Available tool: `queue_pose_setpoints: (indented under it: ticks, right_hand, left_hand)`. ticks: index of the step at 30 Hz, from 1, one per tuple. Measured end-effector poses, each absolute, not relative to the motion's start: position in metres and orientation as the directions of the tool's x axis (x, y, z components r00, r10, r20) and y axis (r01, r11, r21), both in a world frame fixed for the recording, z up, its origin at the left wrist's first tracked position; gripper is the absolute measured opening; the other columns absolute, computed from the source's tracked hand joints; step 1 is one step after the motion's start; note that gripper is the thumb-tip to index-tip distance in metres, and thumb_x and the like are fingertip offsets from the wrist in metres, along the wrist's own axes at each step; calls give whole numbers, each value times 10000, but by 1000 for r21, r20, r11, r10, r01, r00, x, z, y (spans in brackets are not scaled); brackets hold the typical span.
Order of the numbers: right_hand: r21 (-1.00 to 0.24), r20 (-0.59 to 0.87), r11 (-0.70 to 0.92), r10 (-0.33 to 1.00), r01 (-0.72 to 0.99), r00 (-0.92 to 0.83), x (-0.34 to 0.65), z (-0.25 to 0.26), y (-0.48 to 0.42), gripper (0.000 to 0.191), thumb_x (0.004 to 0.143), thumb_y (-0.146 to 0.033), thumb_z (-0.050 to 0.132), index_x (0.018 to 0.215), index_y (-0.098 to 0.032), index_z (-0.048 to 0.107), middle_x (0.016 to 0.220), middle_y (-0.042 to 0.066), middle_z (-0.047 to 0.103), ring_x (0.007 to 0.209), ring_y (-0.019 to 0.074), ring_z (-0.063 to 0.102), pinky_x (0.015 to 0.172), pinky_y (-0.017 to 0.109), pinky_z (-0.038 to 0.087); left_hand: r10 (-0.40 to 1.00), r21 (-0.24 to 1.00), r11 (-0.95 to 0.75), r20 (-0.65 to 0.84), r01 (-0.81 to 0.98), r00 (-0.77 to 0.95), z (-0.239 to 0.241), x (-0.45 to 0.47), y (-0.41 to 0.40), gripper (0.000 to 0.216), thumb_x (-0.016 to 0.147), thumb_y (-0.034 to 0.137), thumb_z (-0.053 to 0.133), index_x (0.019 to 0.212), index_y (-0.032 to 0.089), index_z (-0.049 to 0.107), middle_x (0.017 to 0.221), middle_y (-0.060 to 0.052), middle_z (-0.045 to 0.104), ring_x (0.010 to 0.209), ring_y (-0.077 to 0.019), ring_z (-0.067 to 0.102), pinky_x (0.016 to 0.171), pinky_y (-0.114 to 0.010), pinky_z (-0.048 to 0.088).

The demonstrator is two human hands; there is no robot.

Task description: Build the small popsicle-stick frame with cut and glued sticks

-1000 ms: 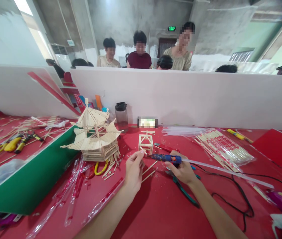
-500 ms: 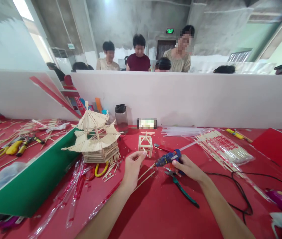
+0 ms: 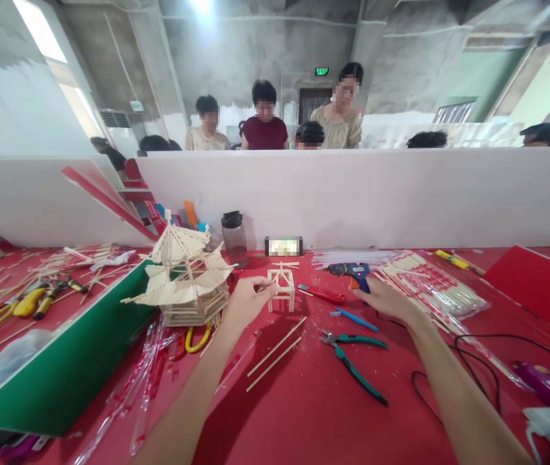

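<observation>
My left hand [image 3: 250, 297] is in a pinch at the left side of a small cube-like frame of wooden sticks [image 3: 283, 290], its fingertips on a short stick piece that is mostly hidden. My right hand [image 3: 382, 298] grips a blue hot glue gun [image 3: 352, 271] by its orange-trimmed handle, nozzle pointing left, beyond the frame's right side. Two thin wooden sticks [image 3: 275, 361] lie in front of the frame. Green-handled cutting pliers [image 3: 347, 355], a blue pen-like tool [image 3: 357, 319] and a red utility knife [image 3: 322, 294] rest between my hands.
A tiered stick pagoda [image 3: 187, 278] stands left, beside a green board [image 3: 75, 355]. Behind are a bottle [image 3: 234, 239], a phone-like screen [image 3: 283, 246] and a white partition [image 3: 352, 194]. Packaged sticks [image 3: 434, 284] and a black cable [image 3: 488, 381] lie right. People stand beyond the partition.
My right hand has moved the glue gun away, up and to the right, uncovering the pen-like tool. My left hand has shifted slightly left and up, against the small frame.
</observation>
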State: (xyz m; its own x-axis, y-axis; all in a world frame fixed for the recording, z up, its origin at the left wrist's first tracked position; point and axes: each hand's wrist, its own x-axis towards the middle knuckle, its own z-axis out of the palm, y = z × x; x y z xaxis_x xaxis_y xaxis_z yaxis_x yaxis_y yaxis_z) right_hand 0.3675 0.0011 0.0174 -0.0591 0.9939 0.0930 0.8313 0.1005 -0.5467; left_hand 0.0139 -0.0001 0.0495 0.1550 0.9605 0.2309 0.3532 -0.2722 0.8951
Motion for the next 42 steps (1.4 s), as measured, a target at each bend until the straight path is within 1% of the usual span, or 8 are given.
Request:
queue_pose_setpoints:
  ticks: [2, 5, 9, 12, 15, 21, 31, 42]
  right_hand:
    - [-415, 40, 69, 998, 907, -58, 374, 14, 17, 262, 857, -405, 536, 870, -165, 641, 893, 98, 706, 848, 260, 660, 734, 307, 469]
    - [-306, -44, 20, 998, 952, -35, 378, 7, 37, 326, 894, -420, 509, 991, -161, 681, 1020, 124, 718, 937, 276, 670, 786, 299, 464]
    - [-185, -142, -37, 990, 982, 11, 376, -4, 55, 366, 885, -442, 546, 1028, -140, 694, 1009, 147, 724, 935, 278, 680, 768, 296, 466]
    - [-120, -165, -86, 984, 989, 66, 372, -15, 63, 377, 867, -439, 578, 1025, -117, 694, 1035, 175, 715, 963, 293, 675, 774, 314, 470]
    - [-99, -166, -115, 981, 988, 97, 371, -25, 68, 399, 865, -445, 578, 1050, -108, 684, 1087, 188, 702, 1001, 298, 667, 792, 324, 475]
    - [-104, -163, -121, 981, 987, 103, 372, -27, 66, 391, 885, -404, 550, 1109, -101, 656, 1177, 204, 667, 1060, 308, 650, 818, 330, 474]
    - [-122, -178, -165, 974, 979, 142, 367, -27, 63, 405, 901, -353, 531, 1189, -72, 578, 1208, 232, 640, 1085, 324, 637, 819, 346, 470]
    - [-108, -176, -154, 975, 982, 134, 368, -28, 63, 400, 898, -358, 524, 1175, -73, 575, 1179, 218, 655, 1061, 314, 649, 792, 331, 468]
  left_hand:
    - [960, 878, -274, 229, 393, 160, 49, 14, 6, 304, 734, 432, 644, 694, 143, 727, 560, 5, 559, 526, -118, 406, 531, -243, 279]
    - [965, 854, -260, 219, 450, 141, 46, 18, 12, 310, 736, 438, 630, 654, 148, 704, 548, 12, 547, 526, -123, 424, 540, -243, 290]
    - [972, 819, -235, 206, 523, 113, 43, 25, 14, 301, 740, 429, 620, 654, 155, 707, 536, 13, 546, 521, -124, 421, 557, -243, 291]
    - [973, 801, -230, 210, 553, 99, 45, 30, 12, 290, 751, 416, 611, 665, 160, 716, 572, -7, 594, 545, -136, 459, 564, -246, 297]
    - [974, 802, -224, 209, 553, 91, 45, 32, 11, 278, 756, 414, 611, 710, 170, 736, 610, -20, 632, 566, -149, 493, 574, -249, 314]
    - [972, 775, -226, 223, 591, 79, 39, 30, 14, 290, 776, 418, 591, 695, 177, 732, 559, -3, 590, 532, -136, 461, 581, -254, 315]
    - [972, 829, -215, 230, 517, 36, 45, 34, 11, 244, 736, 410, 647, 683, 191, 741, 600, -26, 657, 595, -186, 554, 573, -263, 314]
    - [972, 759, -209, 231, 617, 46, 45, 35, 10, 280, 799, 417, 588, 714, 200, 743, 652, -36, 689, 634, -197, 595, 582, -261, 304]
